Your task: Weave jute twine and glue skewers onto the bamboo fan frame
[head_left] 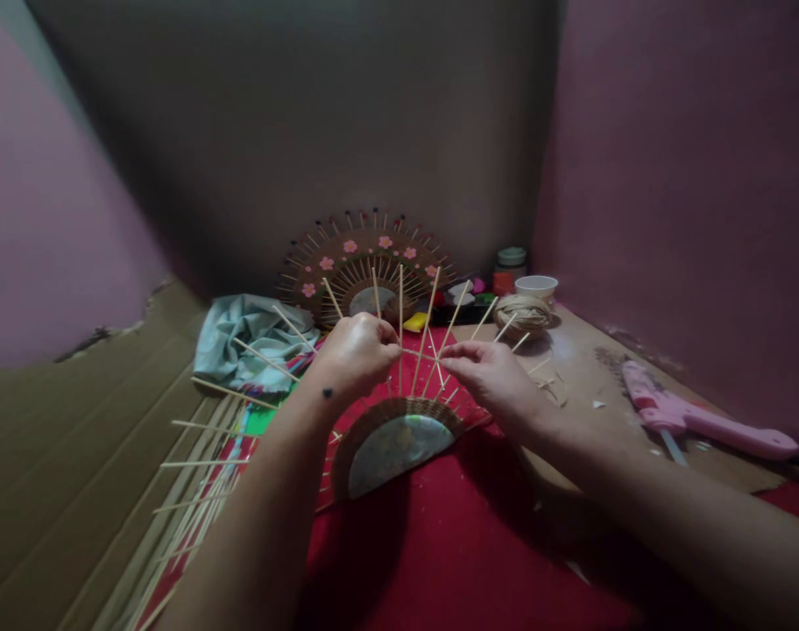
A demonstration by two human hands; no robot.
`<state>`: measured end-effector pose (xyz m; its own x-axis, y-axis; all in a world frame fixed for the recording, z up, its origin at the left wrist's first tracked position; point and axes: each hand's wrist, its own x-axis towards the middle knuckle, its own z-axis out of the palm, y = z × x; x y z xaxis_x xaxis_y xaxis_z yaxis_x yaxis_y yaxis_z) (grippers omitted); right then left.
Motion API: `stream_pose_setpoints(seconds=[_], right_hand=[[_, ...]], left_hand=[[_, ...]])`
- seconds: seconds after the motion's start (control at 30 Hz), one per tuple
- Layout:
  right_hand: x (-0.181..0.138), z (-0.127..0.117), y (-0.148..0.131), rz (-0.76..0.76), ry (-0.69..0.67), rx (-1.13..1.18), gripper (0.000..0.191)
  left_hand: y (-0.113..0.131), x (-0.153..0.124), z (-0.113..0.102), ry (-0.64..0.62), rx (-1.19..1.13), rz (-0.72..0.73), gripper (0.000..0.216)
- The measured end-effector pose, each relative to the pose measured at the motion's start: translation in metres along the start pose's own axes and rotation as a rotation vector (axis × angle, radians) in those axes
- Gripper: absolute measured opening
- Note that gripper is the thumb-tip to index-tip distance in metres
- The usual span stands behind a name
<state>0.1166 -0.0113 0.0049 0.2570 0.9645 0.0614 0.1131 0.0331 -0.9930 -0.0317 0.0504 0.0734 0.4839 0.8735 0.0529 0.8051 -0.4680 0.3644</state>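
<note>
Both hands in a narrow pinch: left hand (366, 343) and right hand (488, 372) each have fingertips on one thin strand (419, 354), short span between them, running across the sticks (400, 302). Half-round fan (399, 451) sits just below the pinch, on the red surface (452, 543), its woven rim nearest my fingers.

Step in hand, my read: working the strand across the spokes. Next move calls for even tension and a clean pass at the adjacent stick, no bending.

Counts: strand, 1. Fan under the grip, 1. Second fan (399, 238) beyond the grip, 1, with 6 big pink flowers. Stick tips beyond my hands, at least 8; several more out left; forearms hide some, so can't tell the total. Right of the grip: 1 ball of twine (523, 317), 1 white cup (536, 286), 1 jar (510, 270); farther right, 1 pink glue gun (708, 422). Left: 1 cloth (242, 337).
</note>
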Motion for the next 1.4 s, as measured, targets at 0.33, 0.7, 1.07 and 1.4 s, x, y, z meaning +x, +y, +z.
stream_pose_setpoints(seconds=[0.33,0.7,1.07,1.4], right_hand=[[0.003,0.002,0.002,-0.025,0.008,-0.005,0.011],[0.004,0.003,0.004,-0.045,0.02,0.029,0.008],[0.009,0.002,0.011,-0.063,0.007,0.075,0.003],[0.008,-0.001,0.008,-0.085,0.024,0.051,0.002]], left_hand=[[0.001,-0.001,0.0,-0.001,-0.009,-0.005,0.019],[0.0,0.0,0.0,0.001,0.008,0.01,0.02],[-0.005,0.002,-0.001,0.027,-0.012,0.074,0.024],[0.013,-0.012,0.002,0.362,-0.002,0.286,0.02]])
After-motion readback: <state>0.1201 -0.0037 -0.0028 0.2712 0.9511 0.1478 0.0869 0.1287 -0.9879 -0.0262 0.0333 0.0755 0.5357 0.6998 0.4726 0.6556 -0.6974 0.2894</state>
